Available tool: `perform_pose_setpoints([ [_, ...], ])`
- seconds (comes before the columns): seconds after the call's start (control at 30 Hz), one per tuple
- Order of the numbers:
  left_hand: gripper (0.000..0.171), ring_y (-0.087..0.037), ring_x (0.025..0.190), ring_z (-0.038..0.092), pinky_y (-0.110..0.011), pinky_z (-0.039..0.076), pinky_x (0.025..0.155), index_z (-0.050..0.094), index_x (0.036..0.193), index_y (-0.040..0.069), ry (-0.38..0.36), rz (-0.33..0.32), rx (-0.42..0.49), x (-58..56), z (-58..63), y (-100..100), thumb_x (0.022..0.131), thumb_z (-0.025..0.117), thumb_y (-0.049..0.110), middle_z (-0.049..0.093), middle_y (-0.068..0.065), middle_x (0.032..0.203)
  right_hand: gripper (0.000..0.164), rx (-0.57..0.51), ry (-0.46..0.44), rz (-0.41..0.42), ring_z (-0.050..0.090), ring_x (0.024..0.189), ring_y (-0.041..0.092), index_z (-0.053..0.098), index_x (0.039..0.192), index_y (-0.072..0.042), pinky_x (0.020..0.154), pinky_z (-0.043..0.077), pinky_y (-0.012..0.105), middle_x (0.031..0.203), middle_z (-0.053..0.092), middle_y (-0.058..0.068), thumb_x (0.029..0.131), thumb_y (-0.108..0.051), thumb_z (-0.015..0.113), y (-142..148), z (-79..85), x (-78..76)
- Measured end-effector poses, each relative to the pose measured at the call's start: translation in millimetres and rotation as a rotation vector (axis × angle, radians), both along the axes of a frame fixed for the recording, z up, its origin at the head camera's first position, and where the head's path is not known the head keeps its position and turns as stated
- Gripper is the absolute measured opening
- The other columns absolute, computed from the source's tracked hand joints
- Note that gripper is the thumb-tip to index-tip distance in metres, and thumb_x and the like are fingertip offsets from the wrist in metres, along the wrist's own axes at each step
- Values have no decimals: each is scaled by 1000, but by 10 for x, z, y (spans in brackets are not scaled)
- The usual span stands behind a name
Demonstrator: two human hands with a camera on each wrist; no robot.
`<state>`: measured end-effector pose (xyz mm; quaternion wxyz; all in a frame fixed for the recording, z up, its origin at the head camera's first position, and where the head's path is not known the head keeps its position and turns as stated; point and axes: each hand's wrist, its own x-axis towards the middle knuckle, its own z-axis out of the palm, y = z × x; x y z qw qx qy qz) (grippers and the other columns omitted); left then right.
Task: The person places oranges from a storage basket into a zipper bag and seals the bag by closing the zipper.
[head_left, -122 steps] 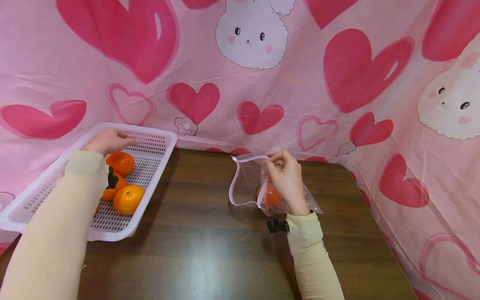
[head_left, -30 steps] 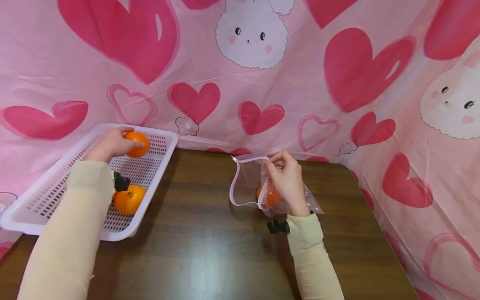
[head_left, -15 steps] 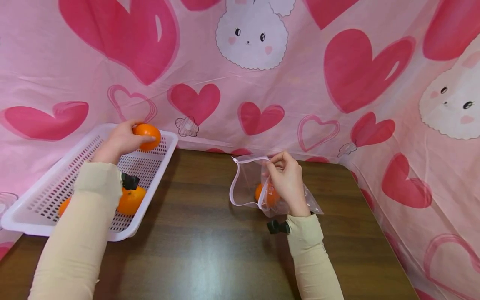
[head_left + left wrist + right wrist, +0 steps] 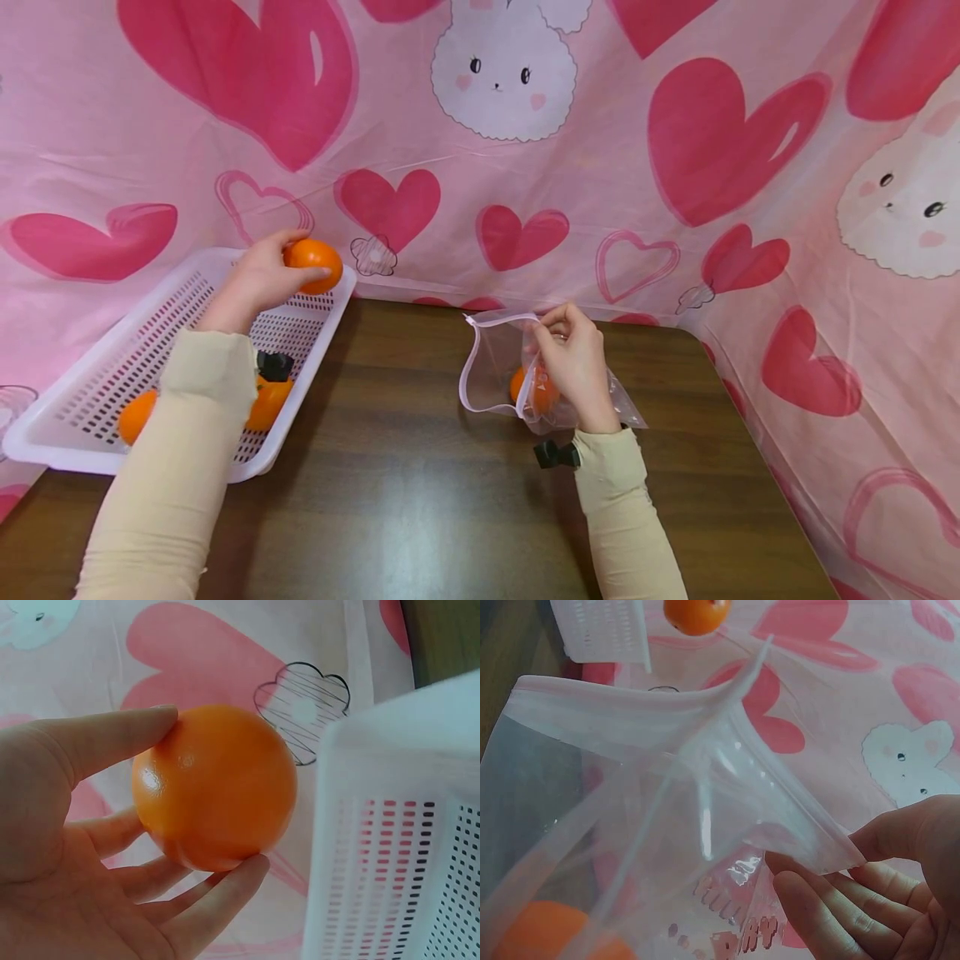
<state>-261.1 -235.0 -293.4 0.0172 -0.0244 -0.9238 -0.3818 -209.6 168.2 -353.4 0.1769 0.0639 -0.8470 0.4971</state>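
My left hand [image 4: 262, 275] grips an orange [image 4: 314, 266] between thumb and fingers, raised over the back right part of the white basket [image 4: 318, 354]. In the left wrist view the held orange [image 4: 217, 787] is round and glossy, with the fingertips on its sides. My right hand [image 4: 573, 358] pinches the rim of a clear zip bag [image 4: 491, 362], whose mouth gapes toward the left. Another orange [image 4: 534, 390] lies inside the bag, partly behind the plastic. The right wrist view shows the bag's edge between thumb and fingers, and printed letters on its side.
More oranges sit in the basket, one [image 4: 137, 417] at the left of the sleeve and one [image 4: 267, 404] partly hidden by the wrist camera. The wooden table [image 4: 405, 467] spans between basket and bag. A pink heart-print cloth [image 4: 420, 100] hangs behind.
The left hand has taken hold of an orange in the basket, then lifted it and moved right toward the basket's back right corner. The right hand stays at the bag's rim.
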Motion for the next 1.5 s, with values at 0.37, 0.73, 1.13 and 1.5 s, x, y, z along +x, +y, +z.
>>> perform_pose_setpoints([
  [0.37,75,-51,120,44,-64,42,101,31,158,4,72,25,9,19,13,123,98,66,34,41,-32,146,7,-8,9,10,71,65,18,63,97,-7,57,56,26,82,74,6,96,-12,68,-4,6,1],
  [0.73,73,-46,124,45,-61,45,101,35,157,10,113,55,132,92,-23,280,97,69,33,43,-25,147,8,-12,-11,9,72,66,18,62,96,-6,57,55,25,83,75,7,96,-12,68,-19,27,8],
  [1.13,70,-42,123,48,-57,50,96,42,154,13,148,30,138,169,-102,425,95,72,37,48,-20,145,9,-15,-24,9,73,67,18,62,97,-6,60,57,26,86,75,7,96,-13,69,-26,32,10],
  [1.5,73,-37,119,51,-53,51,95,45,153,17,169,-2,154,241,-224,523,93,72,48,51,-15,144,9,-20,-30,19,73,68,19,62,98,-7,63,58,27,87,75,7,97,-13,68,-14,6,4],
])
